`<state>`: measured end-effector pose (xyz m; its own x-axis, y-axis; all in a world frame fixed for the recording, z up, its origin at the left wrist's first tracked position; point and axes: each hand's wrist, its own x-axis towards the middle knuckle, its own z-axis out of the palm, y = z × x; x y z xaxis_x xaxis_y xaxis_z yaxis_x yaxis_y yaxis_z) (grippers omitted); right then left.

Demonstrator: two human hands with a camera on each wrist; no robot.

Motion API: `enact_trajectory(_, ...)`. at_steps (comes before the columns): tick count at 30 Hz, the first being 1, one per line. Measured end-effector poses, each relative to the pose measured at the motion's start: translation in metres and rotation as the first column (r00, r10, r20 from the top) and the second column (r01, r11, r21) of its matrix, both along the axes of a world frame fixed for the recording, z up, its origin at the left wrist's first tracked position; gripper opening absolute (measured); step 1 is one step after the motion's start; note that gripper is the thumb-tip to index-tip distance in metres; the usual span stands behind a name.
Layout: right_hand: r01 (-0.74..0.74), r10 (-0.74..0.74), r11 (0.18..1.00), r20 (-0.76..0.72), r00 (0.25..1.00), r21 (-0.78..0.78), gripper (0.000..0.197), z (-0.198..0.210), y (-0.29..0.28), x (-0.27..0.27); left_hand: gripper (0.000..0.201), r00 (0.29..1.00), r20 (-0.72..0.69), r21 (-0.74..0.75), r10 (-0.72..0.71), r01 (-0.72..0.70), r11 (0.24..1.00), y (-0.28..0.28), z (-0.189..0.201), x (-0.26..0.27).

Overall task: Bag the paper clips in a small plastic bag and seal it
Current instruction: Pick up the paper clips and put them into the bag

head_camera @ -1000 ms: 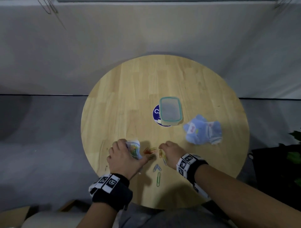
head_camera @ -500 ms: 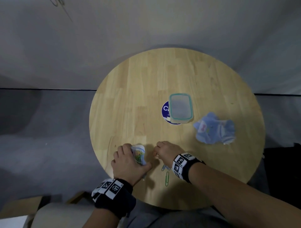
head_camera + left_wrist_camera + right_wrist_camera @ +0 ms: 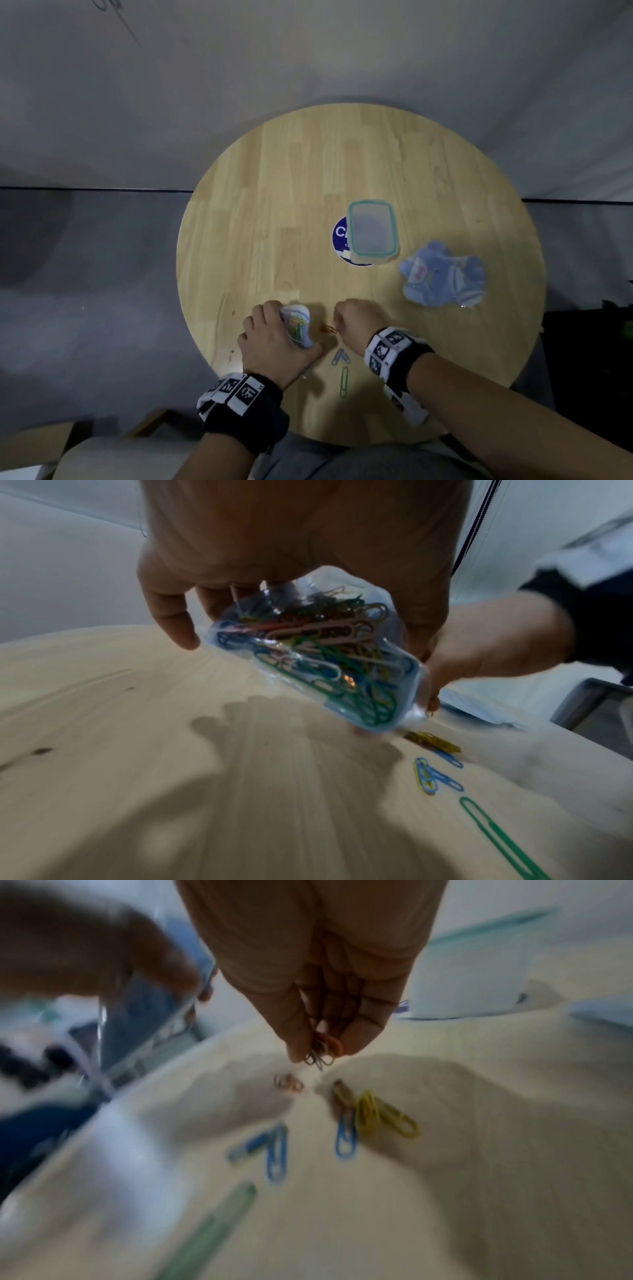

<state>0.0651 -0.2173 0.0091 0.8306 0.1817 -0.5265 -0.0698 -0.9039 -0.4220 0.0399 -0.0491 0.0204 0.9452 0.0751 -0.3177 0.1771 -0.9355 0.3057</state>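
My left hand point(image 3: 274, 337) grips a small clear plastic bag point(image 3: 297, 324) just above the round wooden table point(image 3: 274, 212). The bag point(image 3: 318, 653) holds several coloured paper clips. My right hand point(image 3: 354, 322) hovers beside it and pinches a few paper clips point(image 3: 323, 1049) between thumb and fingers. Loose clips lie on the wood between and below the hands: an orange-red one point(image 3: 328, 329), blue ones point(image 3: 340, 357), a long green one point(image 3: 344, 382), and yellow ones point(image 3: 383, 1116). The right wrist view is blurred.
A clear lidded container with a teal rim point(image 3: 372, 232) stands mid-table over a round blue sticker point(image 3: 339, 233). A crumpled blue plastic bag point(image 3: 443, 274) lies to the right. The table's near edge is close below my wrists.
My right hand has gathered clips from the pile and lifted them a little; fewer loose clips lie between the hands. The left hand keeps its hold on the bag. The head view shifted.
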Motion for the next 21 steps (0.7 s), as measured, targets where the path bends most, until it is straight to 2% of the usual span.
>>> enact_trajectory(1, 0.181, -0.181, 0.978, -0.008, 0.983, 0.108, 0.010, 0.006, -0.006, 0.002, 0.084, 1.000, 0.011, 0.004, -0.008, 0.008, 1.000, -0.004, -0.001, 0.000)
enact_trajectory(2, 0.344, -0.346, 0.912, -0.031, 0.938, 0.225, 0.003, 0.011, -0.011, 0.004, 0.083, 1.000, 0.023, 0.007, -0.017, 0.017, 1.000, -0.008, -0.001, 0.000)
enact_trajectory(3, 0.479, -0.486, 0.815, -0.065, 0.872, 0.325, 0.009, 0.018, -0.015, 0.007, 0.083, 0.999, 0.029, 0.007, -0.028, 0.028, 1.000, -0.013, -0.001, 0.001)
enact_trajectory(5, 0.597, -0.628, 0.638, -0.119, 0.769, 0.486, 0.019, 0.034, -0.021, 0.013, 0.084, 0.998, 0.034, 0.005, -0.056, 0.055, 0.998, -0.023, -0.001, 0.002)
enact_trajectory(7, 0.611, -0.660, 0.543, -0.158, 0.735, 0.576, 0.018, 0.051, -0.018, 0.019, 0.084, 0.996, 0.040, 0.000, -0.080, 0.080, 0.997, -0.032, 0.000, 0.005)
enact_trajectory(8, 0.601, -0.663, 0.541, -0.142, 0.735, 0.588, 0.019, 0.057, -0.015, 0.021, 0.086, 0.995, 0.044, -0.001, -0.088, 0.088, 0.996, -0.037, 0.001, 0.007)
enact_trajectory(13, 0.574, -0.646, 0.645, -0.040, 0.762, 0.505, 0.013, 0.066, -0.004, 0.018, 0.091, 0.992, 0.113, -0.050, -0.049, 0.055, 0.997, -0.050, 0.008, 0.012)
enact_trajectory(15, 0.526, -0.596, 0.716, 0.009, 0.803, 0.459, 0.014, 0.070, -0.003, 0.012, 0.092, 0.987, 0.155, -0.075, -0.036, 0.048, 0.996, -0.053, 0.010, 0.013)
enact_trajectory(18, 0.367, -0.450, 0.827, 0.111, 0.886, 0.427, 0.010, 0.078, -0.005, 0.002, 0.087, 0.975, 0.222, -0.121, -0.012, 0.039, 0.992, -0.054, 0.009, 0.013)
enact_trajectory(20, 0.292, -0.410, 0.839, 0.181, 0.894, 0.459, 0.011, 0.080, -0.011, -0.002, 0.086, 0.975, 0.220, -0.133, -0.006, 0.036, 0.990, -0.054, 0.009, 0.012)
enact_trajectory(21, 0.287, -0.438, 0.821, 0.222, 0.871, 0.493, 0.010, 0.080, -0.016, -0.003, 0.087, 0.979, 0.205, -0.131, -0.005, 0.032, 0.991, -0.054, 0.008, 0.011)
